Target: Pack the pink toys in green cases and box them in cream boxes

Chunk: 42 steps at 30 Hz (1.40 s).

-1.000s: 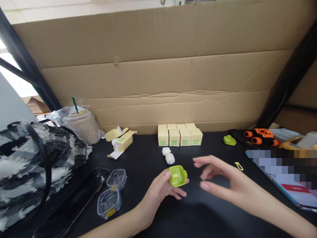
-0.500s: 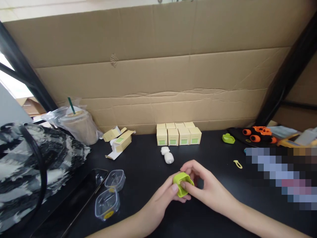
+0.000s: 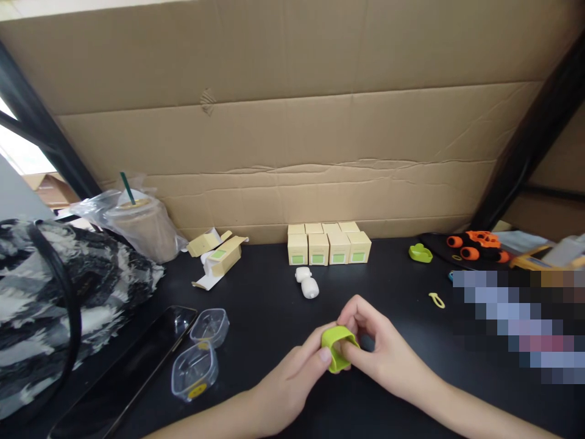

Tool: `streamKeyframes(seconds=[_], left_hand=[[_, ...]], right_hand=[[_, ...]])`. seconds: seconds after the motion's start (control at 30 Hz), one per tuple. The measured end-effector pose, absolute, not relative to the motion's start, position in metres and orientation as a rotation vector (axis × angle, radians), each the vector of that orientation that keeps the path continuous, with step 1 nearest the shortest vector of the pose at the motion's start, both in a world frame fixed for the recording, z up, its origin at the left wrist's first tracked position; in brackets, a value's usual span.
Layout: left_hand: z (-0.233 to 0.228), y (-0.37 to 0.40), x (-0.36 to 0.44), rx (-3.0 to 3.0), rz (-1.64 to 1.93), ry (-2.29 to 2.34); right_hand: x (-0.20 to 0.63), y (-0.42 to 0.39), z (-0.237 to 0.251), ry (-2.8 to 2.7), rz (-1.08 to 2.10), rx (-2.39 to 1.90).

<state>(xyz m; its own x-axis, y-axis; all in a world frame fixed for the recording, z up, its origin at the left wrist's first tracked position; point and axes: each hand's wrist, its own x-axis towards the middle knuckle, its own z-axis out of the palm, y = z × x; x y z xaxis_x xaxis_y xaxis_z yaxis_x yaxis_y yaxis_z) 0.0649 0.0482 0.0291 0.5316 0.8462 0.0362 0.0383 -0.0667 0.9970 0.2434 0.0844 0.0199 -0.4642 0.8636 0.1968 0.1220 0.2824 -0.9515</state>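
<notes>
Clearly your left hand [image 3: 297, 372] and right hand [image 3: 384, 353] pinch the green case [image 3: 337, 342] between them; it looks light, soft, rubbery, so grip its rim.

A lime-green case [image 3: 337, 345] is showing bright against the black table [image 3: 393, 280]. Far back, pale yellow boxes [image 3: 328, 244] are carrying green labels. At left a black-and-white patterned bag [image 3: 55, 305] is lying; at far right, an orange toy [image 3: 478, 245].
</notes>
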Motion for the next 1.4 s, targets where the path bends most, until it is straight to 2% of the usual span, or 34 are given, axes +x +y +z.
streamKeyframes(seconds=[0.2, 0.53, 0.77, 1.0, 1.17, 1.4], left_hand=[[0.014, 0.053, 0.068, 1.254, 0.883, 0.699], [0.011, 0.054, 0.07, 1.179, 0.966, 0.694], [0.005, 0.064, 0.071, 0.856, 1.086, 0.634], [0.015, 0.065, 0.07, 0.624, 1.003, 0.59], [0.015, 0.064, 0.07, 0.614, 0.974, 0.608], [0.012, 0.062, 0.074, 0.541, 1.049, 0.705]], right_hand=[[0.241, 0.088, 0.023, -1.859, 1.239, -0.914], [0.241, 0.089, 0.025, -1.965, 1.122, -0.906], [0.236, 0.151, 0.043, -1.99, 0.753, -1.018], [0.199, 0.171, 0.023, -2.083, 0.613, -1.192], [0.197, 0.16, 0.012, -2.082, 0.608, -1.111], [0.241, 0.151, 0.025, -2.116, 0.58, -0.898]])
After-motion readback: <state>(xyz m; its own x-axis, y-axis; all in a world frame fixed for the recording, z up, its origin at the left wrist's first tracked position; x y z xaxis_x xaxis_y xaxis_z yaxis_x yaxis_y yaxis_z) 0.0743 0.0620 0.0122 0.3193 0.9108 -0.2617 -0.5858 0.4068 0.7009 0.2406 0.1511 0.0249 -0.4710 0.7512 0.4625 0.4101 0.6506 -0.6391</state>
